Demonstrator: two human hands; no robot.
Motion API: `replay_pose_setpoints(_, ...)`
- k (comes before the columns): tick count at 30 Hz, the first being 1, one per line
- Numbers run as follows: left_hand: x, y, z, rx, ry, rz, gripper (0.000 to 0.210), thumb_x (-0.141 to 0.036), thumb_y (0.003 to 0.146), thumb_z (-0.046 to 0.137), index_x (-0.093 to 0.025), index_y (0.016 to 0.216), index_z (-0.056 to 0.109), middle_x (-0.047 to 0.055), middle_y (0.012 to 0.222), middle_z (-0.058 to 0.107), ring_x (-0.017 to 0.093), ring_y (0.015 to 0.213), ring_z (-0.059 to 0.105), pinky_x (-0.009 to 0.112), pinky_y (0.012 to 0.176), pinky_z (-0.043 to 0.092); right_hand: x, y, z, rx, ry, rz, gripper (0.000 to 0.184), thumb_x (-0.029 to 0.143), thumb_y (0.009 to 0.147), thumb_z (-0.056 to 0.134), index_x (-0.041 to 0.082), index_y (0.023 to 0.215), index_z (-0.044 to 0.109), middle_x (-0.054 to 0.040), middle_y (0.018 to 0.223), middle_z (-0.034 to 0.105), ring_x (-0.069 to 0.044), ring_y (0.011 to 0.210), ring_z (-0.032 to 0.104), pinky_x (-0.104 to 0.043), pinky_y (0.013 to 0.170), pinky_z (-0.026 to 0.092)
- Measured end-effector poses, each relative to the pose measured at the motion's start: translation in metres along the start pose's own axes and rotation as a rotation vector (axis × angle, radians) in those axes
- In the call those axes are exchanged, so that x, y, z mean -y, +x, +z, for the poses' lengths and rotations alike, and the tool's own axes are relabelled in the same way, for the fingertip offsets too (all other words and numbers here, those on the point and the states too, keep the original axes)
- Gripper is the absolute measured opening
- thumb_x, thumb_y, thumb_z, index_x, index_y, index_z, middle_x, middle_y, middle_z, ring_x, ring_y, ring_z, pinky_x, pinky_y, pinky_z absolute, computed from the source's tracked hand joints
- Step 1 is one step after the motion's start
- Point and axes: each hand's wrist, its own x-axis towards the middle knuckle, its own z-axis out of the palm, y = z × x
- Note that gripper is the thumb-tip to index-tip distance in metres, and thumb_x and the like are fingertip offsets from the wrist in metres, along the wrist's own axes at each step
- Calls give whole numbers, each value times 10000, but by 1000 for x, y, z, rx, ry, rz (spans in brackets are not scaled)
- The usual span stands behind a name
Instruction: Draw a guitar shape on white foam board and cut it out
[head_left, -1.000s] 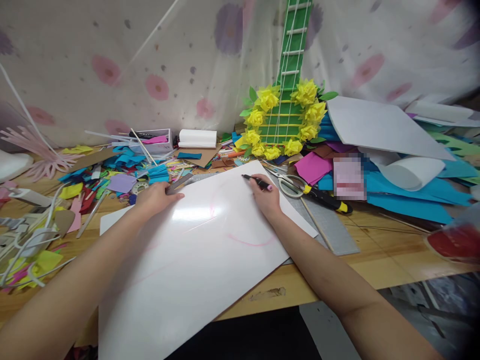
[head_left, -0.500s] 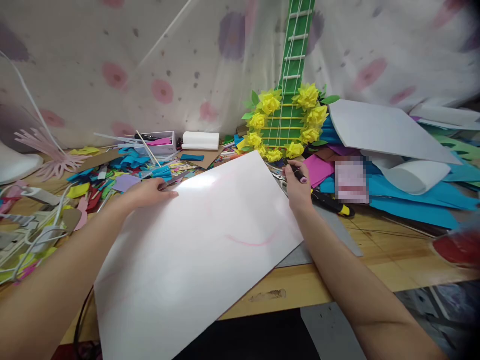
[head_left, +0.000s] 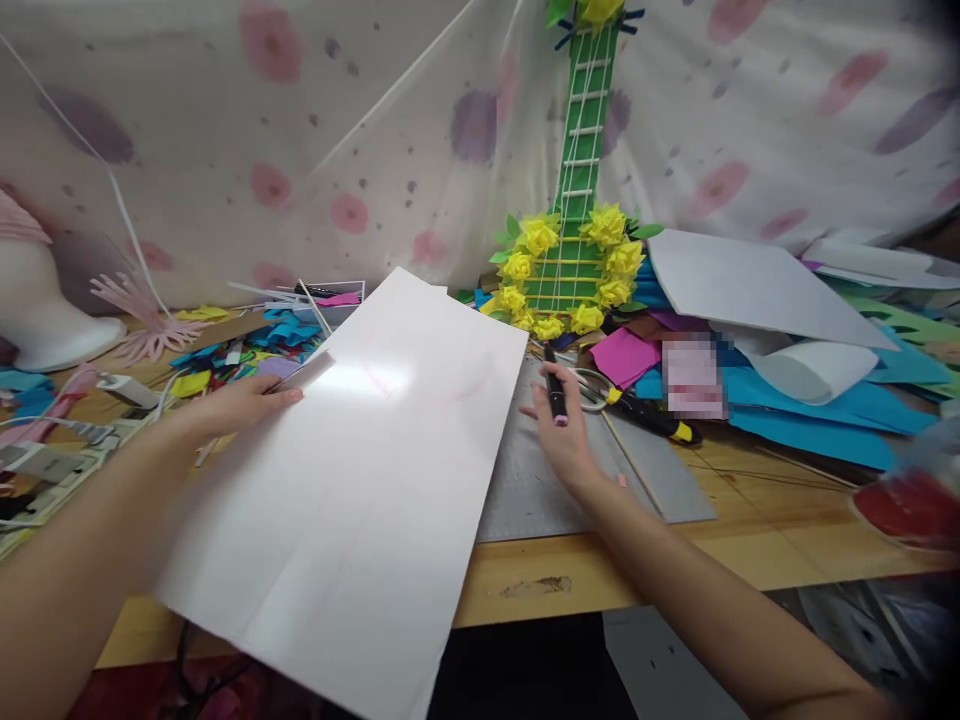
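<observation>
A large white sheet fills the lower middle of the frame, its near corner hanging past the edge of the wooden bench. The left hand pinches the sheet's left edge, thumb on top, fingers closed around it. The right hand sits just right of the sheet over a grey mat, fingers loosely spread — a black marker with a pink end lies held across them, pointing up the frame. Just right of the marker lie scissors and a yellow-and-black tool. Behind, upper centre, stands a green paper guitar ringed with yellow flowers; coloured scraps litter the left.
</observation>
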Motion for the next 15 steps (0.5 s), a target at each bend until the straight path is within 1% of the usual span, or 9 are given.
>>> replay_pose_setpoints(3,-4,-15,5,68,-218,-42,421,-490,716,570,-172,989,601,35,912,675,218,821,616,283,656,474,9,-16,25,47,107,35,414,382,802,512,302,1195,408,-76,1295,400,-209,1053,545,-322,654,573)
replay_pose_setpoints(4,-6,-20,8,102,-295,-39,425,-481,713,583,-171,1003,599,38,908,680,220,818,620,287,654,480,10,-18,30,55,99,32,419,359,803,503,310,1204,396,-73,1304,392,-208,1060,546,-318,650,572)
replay_pose_setpoints(6,-7,-30,17,156,-419,-43,464,-499,697,598,-170,1025,592,36,891,685,216,787,627,287,625,488,9,-17,36,54,7,-15,418,306,807,477,310,1214,386,-70,1302,405,-211,1085,534,-329,683,562)
replay_pose_setpoints(7,-7,-35,21,165,-457,-46,493,-516,685,603,-167,1034,590,35,877,685,212,761,628,287,604,488,7,-15,37,43,-60,-57,418,280,806,468,302,1216,388,-72,1295,420,-217,1108,517,-346,719,552)
replay_pose_setpoints(10,-3,-46,31,135,-526,-35,583,-564,663,599,-172,1095,580,23,818,679,193,672,623,282,542,481,-2,-10,34,17,-233,-167,446,212,776,474,262,1213,403,-89,1270,456,-237,1174,450,-412,852,497)
replay_pose_setpoints(13,5,-54,38,108,-601,-18,604,-571,686,587,-206,1168,570,32,861,688,197,692,635,289,555,494,-11,-13,30,37,-284,-165,473,192,758,479,244,1221,399,-103,1262,456,-240,1179,436,-444,915,450)
replay_pose_setpoints(15,13,-58,41,86,-614,-6,582,-569,691,595,-229,1163,589,42,914,694,211,749,642,294,588,505,-14,-18,30,45,-284,-146,474,195,764,471,240,1228,391,-106,1263,449,-237,1180,434,-448,930,437)
